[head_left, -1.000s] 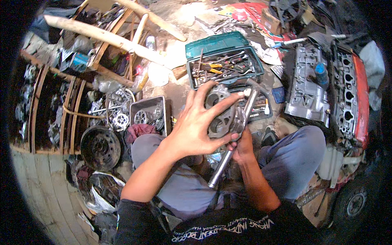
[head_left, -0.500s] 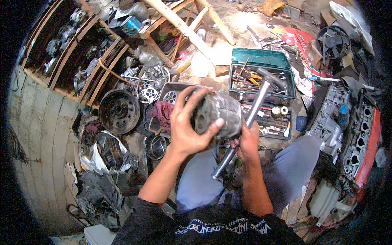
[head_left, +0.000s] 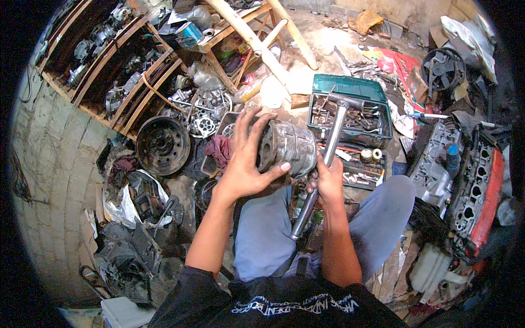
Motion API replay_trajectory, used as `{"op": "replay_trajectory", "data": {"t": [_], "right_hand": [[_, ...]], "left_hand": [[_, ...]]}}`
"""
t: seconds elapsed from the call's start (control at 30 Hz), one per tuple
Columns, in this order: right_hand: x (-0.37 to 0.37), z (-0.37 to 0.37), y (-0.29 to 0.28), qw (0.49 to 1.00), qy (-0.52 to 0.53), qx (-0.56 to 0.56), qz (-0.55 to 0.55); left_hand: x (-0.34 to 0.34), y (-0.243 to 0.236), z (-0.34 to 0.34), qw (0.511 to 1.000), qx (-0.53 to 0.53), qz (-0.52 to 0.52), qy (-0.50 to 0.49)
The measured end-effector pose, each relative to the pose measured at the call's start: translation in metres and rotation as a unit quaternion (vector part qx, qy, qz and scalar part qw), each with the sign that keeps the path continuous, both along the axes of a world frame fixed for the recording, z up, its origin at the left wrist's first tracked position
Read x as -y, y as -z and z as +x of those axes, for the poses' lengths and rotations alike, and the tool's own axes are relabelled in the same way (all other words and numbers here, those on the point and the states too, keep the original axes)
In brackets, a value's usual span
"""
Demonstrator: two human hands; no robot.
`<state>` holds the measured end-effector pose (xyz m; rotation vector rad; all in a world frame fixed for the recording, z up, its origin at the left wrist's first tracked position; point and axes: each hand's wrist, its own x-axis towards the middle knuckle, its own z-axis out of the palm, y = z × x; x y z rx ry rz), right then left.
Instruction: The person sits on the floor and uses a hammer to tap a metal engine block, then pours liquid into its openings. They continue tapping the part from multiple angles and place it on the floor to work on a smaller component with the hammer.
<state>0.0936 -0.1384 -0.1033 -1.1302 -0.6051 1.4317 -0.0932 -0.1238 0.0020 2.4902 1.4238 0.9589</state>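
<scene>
From here I can see that the metal part (head_left: 293, 146) has been turned: a second ago its holed face looked up at me, now its ribbed side does, and the holes face the left palm. For the work in hand, I judge that this leaves the ribbed side better exposed. The part is held up over the lap, between the two hands. The left hand (head_left: 244, 168) is spread wide around its left end, thumb along the near side; the right hand (head_left: 330, 179) is wrapped round the handle of the hammer (head_left: 334, 136), whose head now shows plainly against the open toolbox (head_left: 350, 86). I can't tell whether the right hand also touches the part. Its underside and far side are hidden from me, and the lens's dark rim cuts off the wooden shelf (head_left: 90, 109)
</scene>
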Motion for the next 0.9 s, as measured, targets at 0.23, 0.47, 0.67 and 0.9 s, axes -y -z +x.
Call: {"op": "replay_trajectory", "data": {"t": [0.23, 0.47, 0.67, 0.9], "right_hand": [[0.003, 0.003, 0.015, 0.997, -0.005, 0.063, 0.041], [0.044, 0.027, 0.023, 0.991, 0.07, 0.099, 0.061], [0.084, 0.055, 0.02, 0.968, 0.052, 0.163, 0.182], [0.111, 0.042, 0.041, 0.84, 0.02, 0.483, 0.246]], "left_hand": [[-0.012, 0.024, 0.009, 0.991, 0.125, 0.03, 0.045], [-0.007, 0.025, 0.009, 0.997, 0.054, 0.04, -0.035], [-0.014, 0.03, 0.005, 0.994, 0.079, 0.038, -0.066], [-0.018, 0.032, -0.006, 0.994, 0.027, 0.064, -0.084]]}}
